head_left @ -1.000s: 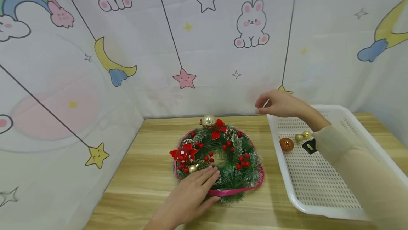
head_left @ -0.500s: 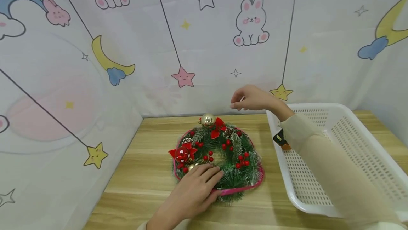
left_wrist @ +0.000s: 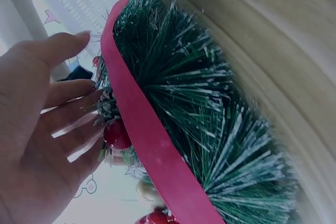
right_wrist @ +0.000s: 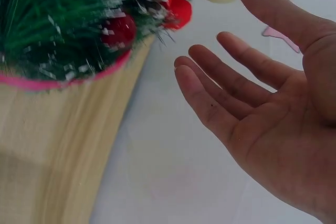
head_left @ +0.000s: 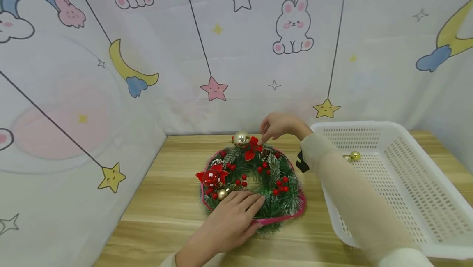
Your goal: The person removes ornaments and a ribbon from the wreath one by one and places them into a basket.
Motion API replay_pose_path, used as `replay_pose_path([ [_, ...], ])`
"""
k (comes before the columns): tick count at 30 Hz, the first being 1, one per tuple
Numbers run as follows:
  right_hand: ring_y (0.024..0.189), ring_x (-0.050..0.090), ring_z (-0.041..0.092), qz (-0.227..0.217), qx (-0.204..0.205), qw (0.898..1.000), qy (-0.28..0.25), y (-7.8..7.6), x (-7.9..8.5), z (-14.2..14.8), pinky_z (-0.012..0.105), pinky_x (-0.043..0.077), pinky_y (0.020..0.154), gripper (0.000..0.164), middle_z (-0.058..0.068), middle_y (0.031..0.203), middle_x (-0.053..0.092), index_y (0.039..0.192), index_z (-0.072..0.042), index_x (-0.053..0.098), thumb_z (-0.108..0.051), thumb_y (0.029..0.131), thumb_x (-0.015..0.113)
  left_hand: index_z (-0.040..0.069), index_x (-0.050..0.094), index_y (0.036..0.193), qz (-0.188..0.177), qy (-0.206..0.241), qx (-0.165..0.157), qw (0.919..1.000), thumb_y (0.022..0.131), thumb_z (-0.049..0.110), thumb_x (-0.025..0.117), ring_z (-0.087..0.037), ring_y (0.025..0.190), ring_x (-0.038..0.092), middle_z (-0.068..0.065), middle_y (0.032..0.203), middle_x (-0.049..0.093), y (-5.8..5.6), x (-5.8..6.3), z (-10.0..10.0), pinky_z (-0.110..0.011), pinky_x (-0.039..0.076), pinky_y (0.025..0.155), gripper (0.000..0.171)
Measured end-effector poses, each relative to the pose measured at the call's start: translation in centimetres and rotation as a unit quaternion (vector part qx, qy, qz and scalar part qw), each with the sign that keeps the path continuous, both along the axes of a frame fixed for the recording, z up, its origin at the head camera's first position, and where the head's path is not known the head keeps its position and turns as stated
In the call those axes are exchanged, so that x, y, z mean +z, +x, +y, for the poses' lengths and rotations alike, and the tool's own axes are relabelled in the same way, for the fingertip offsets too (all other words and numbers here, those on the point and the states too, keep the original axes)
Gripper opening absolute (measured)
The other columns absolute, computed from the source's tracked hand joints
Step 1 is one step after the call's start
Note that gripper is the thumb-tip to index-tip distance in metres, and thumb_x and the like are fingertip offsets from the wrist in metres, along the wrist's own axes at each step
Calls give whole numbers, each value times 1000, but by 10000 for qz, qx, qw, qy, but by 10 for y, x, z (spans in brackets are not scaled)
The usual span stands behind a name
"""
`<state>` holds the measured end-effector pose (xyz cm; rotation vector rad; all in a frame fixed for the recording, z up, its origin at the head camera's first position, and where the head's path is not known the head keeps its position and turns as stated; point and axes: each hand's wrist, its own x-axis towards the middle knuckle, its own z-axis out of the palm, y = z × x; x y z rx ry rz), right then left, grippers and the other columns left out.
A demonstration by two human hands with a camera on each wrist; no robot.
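A green Christmas wreath (head_left: 271,207), trimmed with pink ribbon (left_wrist: 152,145), lies on the wooden table. My left hand (head_left: 234,219) rests over its front edge, fingers extended across the greenery. On the wreath are a shiny red ball (head_left: 211,178), a small gold ball (head_left: 223,194) and clusters of red berries (head_left: 281,187). At the back sit a larger gold ball (head_left: 242,139) and a red cloth flower (head_left: 250,153). My right hand (head_left: 278,125) hovers beside that flower. The right wrist view shows its palm bare and its fingers (right_wrist: 231,80) loosely bent, apart from the wreath.
To the right stands a white perforated plastic basket (head_left: 354,125), with small gold balls (head_left: 355,155) near its back left; my right sleeve (head_left: 351,193) crosses over its left side. A curtain (head_left: 251,65) printed with rabbits and stars hangs behind the table (head_left: 148,201).
My right hand has moved left from above the basket, then down to the back of the wreath. My left hand has shifted slightly right on the greenery.
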<state>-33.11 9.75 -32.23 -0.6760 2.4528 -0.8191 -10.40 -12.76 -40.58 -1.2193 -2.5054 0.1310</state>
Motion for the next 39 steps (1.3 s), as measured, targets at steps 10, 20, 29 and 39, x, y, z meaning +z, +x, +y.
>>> replay_pose_path([
  [10,123,68,33,-150,-9,9984,541,0,-23,-31,48,60,104,52,18,144,64,138,-1,65,-24,94,80,14,66,142,240,-409,95,9988,104,31,67,-15,123,70,2,136,73,1,0,0,-32,57,108,43],
  [20,118,69,31,113,-74,9962,861,4,-28,-32,48,62,98,41,17,135,69,130,-2,70,-26,97,77,14,68,141,168,-486,206,9985,100,16,71,-15,123,70,2,134,74,2,1,-7,-32,57,107,41],
  [29,122,68,34,-44,-261,9933,1123,9,-24,-29,53,61,102,43,16,134,68,127,-4,70,-33,97,78,14,71,138,-257,-252,658,9972,99,20,72,-18,120,72,1,131,75,-2,7,-26,-36,59,104,39],
  [39,120,72,33,-781,-94,9880,1329,10,-12,-19,48,60,105,46,15,131,72,125,-6,70,-42,98,74,10,70,137,-700,-50,1051,9920,94,8,76,-26,121,71,-6,131,75,-18,12,-64,-44,60,102,43],
])
